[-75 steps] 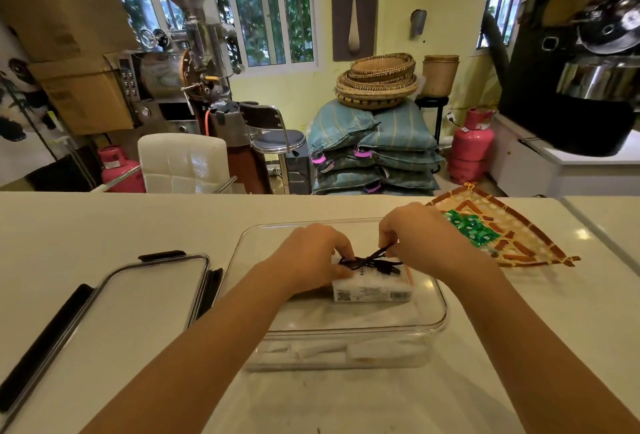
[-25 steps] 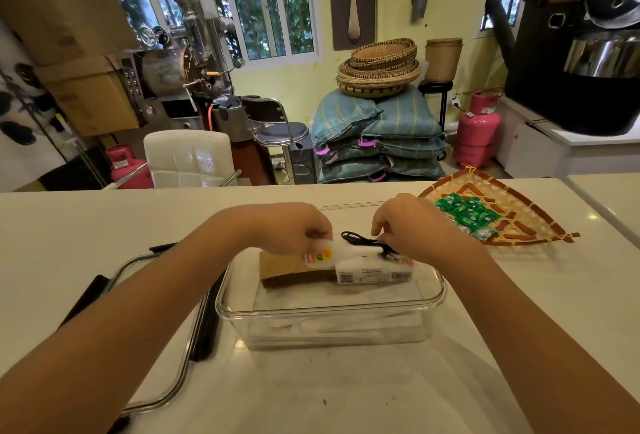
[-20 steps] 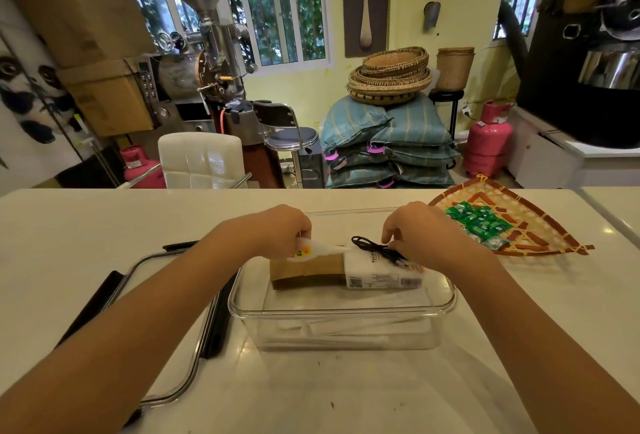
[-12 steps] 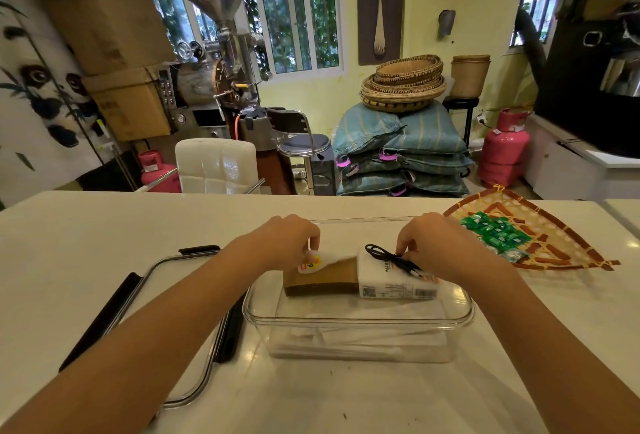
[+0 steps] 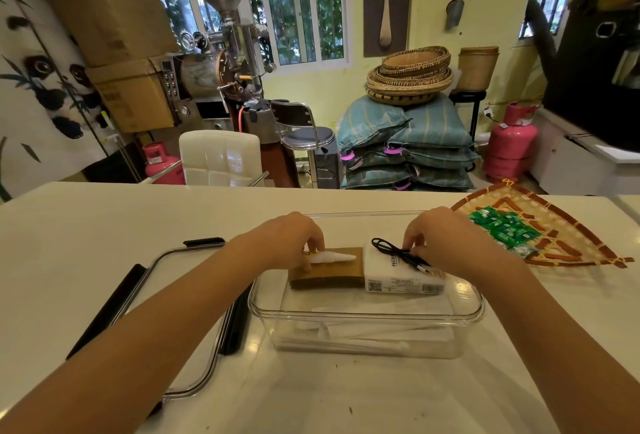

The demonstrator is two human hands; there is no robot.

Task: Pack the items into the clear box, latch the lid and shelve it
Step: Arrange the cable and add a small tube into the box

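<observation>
The clear box (image 5: 367,321) stands open on the white counter in front of me. Inside it a brown packet (image 5: 325,272) lies beside a white packet (image 5: 398,277). My left hand (image 5: 291,238) pinches a small white sachet (image 5: 332,257) that lies on top of the brown packet. A coiled black cable (image 5: 398,253) rests on the white packet, and my right hand (image 5: 446,236) holds it there with curled fingers. The box's lid (image 5: 180,295), with black latches, lies flat to the left of the box.
A woven fan-shaped tray (image 5: 554,229) with several green sachets (image 5: 502,229) lies at the right. Behind the counter are a white chair (image 5: 218,156), stacked sacks (image 5: 405,146), pink gas cylinders (image 5: 512,142) and a coffee roaster (image 5: 225,63).
The brown packet now lies in the box, left of the white packet. My left hand has brought the white sachet down flat onto it. My right hand stays on the cable.
</observation>
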